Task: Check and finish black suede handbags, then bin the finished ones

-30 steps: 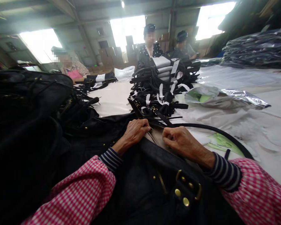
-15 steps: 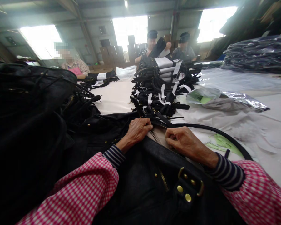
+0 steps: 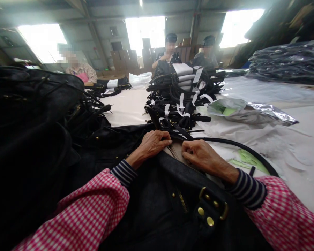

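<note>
A large black handbag [image 3: 151,202] lies before me, with brass studs, a short zip and a buckled tab on its side. Its mouth is parted, and beige lining [image 3: 176,150] shows inside. My left hand [image 3: 155,142] is closed at the left end of the opening, thumb and fingers pinching the bag's edge. Opposite it, my right hand [image 3: 208,157] is curled closed against the lining; its fingertips and whatever they grip are hidden. A black handle [image 3: 240,143] arches out behind the right hand.
Black bags are heaped at left [image 3: 28,101]. Ahead stands a stack of black bags [image 3: 162,82] with white wraps and straps. On the white table [image 3: 128,104] lie plastic bags [image 3: 272,113] and green scraps [image 3: 248,160]. Wrapped goods [image 3: 285,62] are piled far right. Several people are across the table.
Both hands stay at the bag's opening, the right having shifted slightly left. Across the table, a person's raised black item and hand have come down.
</note>
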Demonstrator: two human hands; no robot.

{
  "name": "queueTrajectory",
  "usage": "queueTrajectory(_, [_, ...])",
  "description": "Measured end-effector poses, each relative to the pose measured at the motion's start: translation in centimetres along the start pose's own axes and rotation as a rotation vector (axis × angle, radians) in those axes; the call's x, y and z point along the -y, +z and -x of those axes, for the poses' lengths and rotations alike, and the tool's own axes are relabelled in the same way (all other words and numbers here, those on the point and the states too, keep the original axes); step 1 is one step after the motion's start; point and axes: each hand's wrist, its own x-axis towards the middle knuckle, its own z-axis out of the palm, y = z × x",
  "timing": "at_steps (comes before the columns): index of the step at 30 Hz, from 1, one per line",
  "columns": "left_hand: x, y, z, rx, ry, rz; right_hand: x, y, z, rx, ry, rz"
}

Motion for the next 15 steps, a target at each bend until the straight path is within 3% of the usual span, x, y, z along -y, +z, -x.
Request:
queueTrajectory(6, [-0.2,-0.2,0.1,0.088,0.041,0.013,0.4,0.1,-0.4,0.020,0.055,0.072])
queueTrajectory(11, [-0.6,0.8,0.1,-0.053,0.006,0.022,0.5,0.5,-1.0,0.013,0.071,0.126])
queueTrajectory(15, [-0.1,1.8,-0.2,-0.158,-0.009,0.190,0.2,0.6,-1.2,-0.036,0.006,-0.031])
